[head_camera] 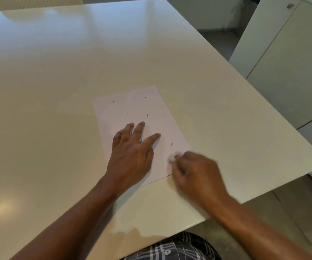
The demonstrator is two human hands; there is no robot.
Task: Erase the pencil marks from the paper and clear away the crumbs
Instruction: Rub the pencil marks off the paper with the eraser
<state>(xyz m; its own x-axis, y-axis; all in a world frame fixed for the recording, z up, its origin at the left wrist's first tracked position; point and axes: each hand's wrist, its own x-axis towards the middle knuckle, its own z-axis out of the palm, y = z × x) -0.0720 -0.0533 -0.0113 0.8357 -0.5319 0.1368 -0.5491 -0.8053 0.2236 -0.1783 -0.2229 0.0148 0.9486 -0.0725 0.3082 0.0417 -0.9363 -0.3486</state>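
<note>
A white sheet of paper (132, 109) lies on the cream table (57, 91) near its front right corner. Several small dark eraser crumbs (147, 115) are scattered over the sheet's upper half, and one more lies near the right edge. My left hand (132, 147) rests flat on the lower part of the paper with its fingers spread. My right hand (198, 173), blurred by motion, pinches a small white eraser (171, 158) against the paper's lower right corner.
The table's right edge (263, 98) runs diagonally close to the paper. White cabinets (292, 62) stand to the right beyond a strip of floor. A perforated chair back (37, 2) shows at the far side. A plaid garment (170, 248) is below the front edge.
</note>
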